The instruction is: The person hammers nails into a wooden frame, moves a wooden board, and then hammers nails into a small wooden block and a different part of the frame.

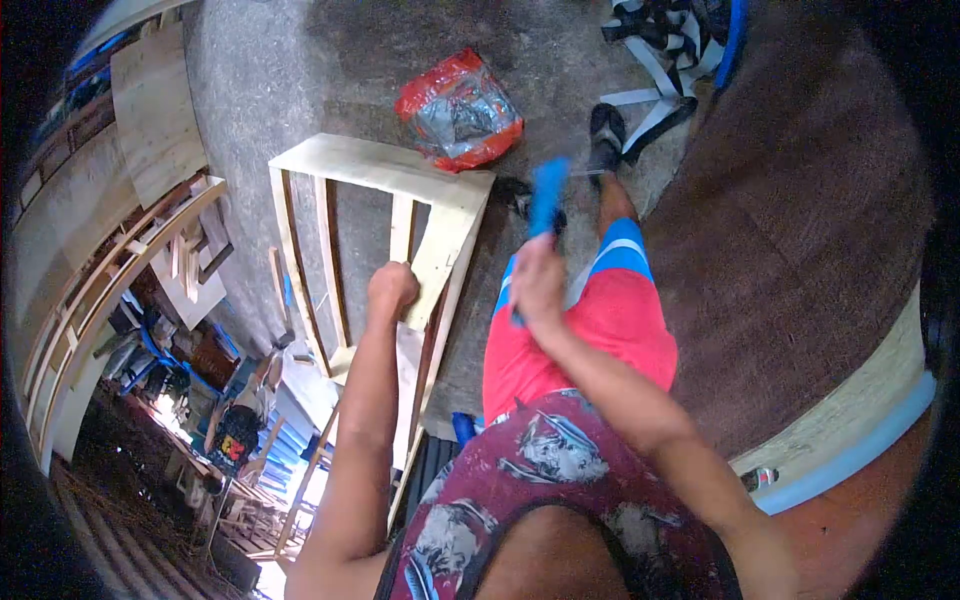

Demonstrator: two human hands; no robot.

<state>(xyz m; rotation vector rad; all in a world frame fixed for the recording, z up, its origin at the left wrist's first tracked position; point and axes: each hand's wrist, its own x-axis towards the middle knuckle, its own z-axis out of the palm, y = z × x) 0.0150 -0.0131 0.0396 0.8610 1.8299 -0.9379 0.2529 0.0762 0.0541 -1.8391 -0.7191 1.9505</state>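
Note:
My left hand is closed in a fist at the inner edge of a wide, pale board on a wooden frame. Slats run lengthwise through the frame, which stands on the floor to the left of my legs. My right hand is wrapped round a long blue tool, held up over my lap. Motion blurs this tool, and its head does not show clearly.
A red and clear plastic package lies on the concrete floor beyond the frame. Black and white strips are heaped near my foot. To the right is a large brown panel. Plywood sheets and timber stand at left.

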